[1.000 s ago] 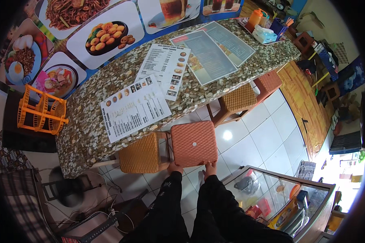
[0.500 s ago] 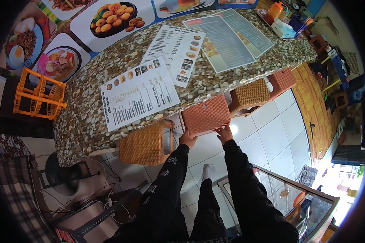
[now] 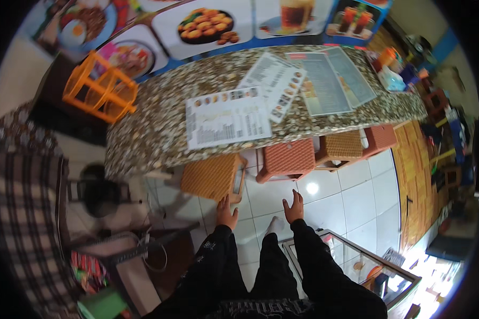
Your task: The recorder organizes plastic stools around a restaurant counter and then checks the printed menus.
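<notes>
Both hands are empty and held in front of the stools under the table's edge. My left hand (image 3: 227, 214) has its fingers stretched out, its tips near the lower corner of the tan woven-pattern stool (image 3: 210, 178). With fingers apart, my right hand (image 3: 294, 206) hovers a little below the reddish-brown stool (image 3: 287, 158), not touching it. That stool stands partly beneath the pebble-patterned table (image 3: 159, 143). Another tan stool (image 3: 339, 148) and a second reddish one (image 3: 379, 139) sit farther right along the same edge.
Laminated menu sheets (image 3: 229, 119) lie on the table, with an orange plastic rack (image 3: 101, 87) at its left end. A glass display case (image 3: 356, 266) stands at lower right. A black fan-like object (image 3: 98, 194) and a metal-framed stand (image 3: 138, 255) are at left.
Both hands have let go of the middle reddish stool and drawn back toward me. My left hand has shifted left, near the tan stool. The view has tilted and turned.
</notes>
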`<state>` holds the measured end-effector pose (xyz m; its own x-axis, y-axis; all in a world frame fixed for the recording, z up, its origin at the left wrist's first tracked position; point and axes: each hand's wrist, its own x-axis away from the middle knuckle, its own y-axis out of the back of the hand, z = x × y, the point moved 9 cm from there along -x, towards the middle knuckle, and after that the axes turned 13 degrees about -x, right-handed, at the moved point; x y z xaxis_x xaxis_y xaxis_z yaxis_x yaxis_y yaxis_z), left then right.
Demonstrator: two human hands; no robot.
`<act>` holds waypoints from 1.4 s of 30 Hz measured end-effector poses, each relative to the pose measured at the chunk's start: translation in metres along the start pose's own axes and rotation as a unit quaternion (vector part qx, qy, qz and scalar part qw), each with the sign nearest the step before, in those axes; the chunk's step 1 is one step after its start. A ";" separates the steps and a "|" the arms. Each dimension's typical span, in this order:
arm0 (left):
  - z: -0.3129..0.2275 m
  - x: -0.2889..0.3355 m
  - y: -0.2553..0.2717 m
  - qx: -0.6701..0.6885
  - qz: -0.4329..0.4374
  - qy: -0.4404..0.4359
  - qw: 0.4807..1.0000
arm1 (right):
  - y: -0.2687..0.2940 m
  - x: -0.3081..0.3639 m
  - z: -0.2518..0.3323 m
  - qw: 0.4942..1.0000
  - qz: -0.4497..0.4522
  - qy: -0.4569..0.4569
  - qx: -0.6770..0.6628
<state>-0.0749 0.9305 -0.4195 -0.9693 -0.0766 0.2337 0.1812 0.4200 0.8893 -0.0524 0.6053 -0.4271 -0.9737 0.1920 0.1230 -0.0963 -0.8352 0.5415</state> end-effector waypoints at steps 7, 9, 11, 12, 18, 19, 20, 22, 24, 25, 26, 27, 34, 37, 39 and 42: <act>0.118 0.103 -0.008 -0.013 0.071 0.174 0.982 | -0.060 0.074 0.053 0.997 0.076 0.019 0.004; 0.166 0.106 -0.012 -0.010 0.074 0.194 0.978 | -0.103 0.086 0.062 0.995 0.099 0.009 -0.012; 0.196 0.091 -0.013 0.005 0.060 0.183 0.981 | -0.147 0.095 0.058 0.991 0.122 -0.041 -0.028; 0.210 0.081 -0.011 0.018 0.045 0.171 0.984 | -0.170 0.099 0.053 0.985 0.136 -0.100 -0.035; 0.280 -0.028 0.006 0.076 0.024 0.198 0.977 | -0.303 0.115 0.028 0.787 0.124 -0.459 -0.394; 0.297 -0.035 0.013 0.076 0.018 0.208 0.975 | -0.320 0.118 0.044 0.753 0.123 -0.461 -0.453; 0.294 -0.049 0.012 0.081 0.024 0.209 0.974 | -0.327 0.113 0.047 0.721 0.112 -0.457 -0.508; 0.253 -0.092 0.007 0.078 0.053 0.118 0.988 | -0.322 0.079 0.032 0.734 0.108 -0.430 -0.515; 0.263 -0.109 0.008 0.096 0.070 0.135 0.984 | -0.338 0.073 0.049 0.726 0.126 -0.413 -0.535; 0.274 -0.110 0.007 0.115 0.085 0.153 0.978 | -0.344 0.074 0.060 0.740 0.120 -0.406 -0.522; 0.268 -0.109 0.000 0.116 0.093 0.157 0.976 | -0.339 0.073 0.056 0.760 0.105 -0.399 -0.502; 0.262 -0.106 -0.006 0.104 0.111 0.150 0.977 | -0.337 0.075 0.056 0.772 0.106 -0.381 -0.497; 0.159 -0.123 -0.010 -0.043 0.104 0.094 0.989 | -0.287 -0.035 -0.032 0.873 0.104 -0.191 -0.436; 0.164 -0.107 -0.006 -0.101 0.179 0.121 0.971 | -0.295 -0.041 -0.033 0.880 0.088 -0.246 -0.397; 0.162 -0.107 0.002 -0.151 0.190 0.115 0.963 | -0.293 -0.057 -0.014 0.884 0.106 -0.239 -0.388; 0.143 -0.111 0.006 -0.149 0.190 0.133 0.961 | -0.264 -0.085 -0.016 0.929 0.108 -0.201 -0.293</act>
<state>0.0103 1.0704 -0.4966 -0.7540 -0.2152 0.6206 0.5915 0.1882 0.7840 0.0521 0.8011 -0.5939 -0.8392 0.0664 0.5398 -0.1182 -0.9911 -0.0619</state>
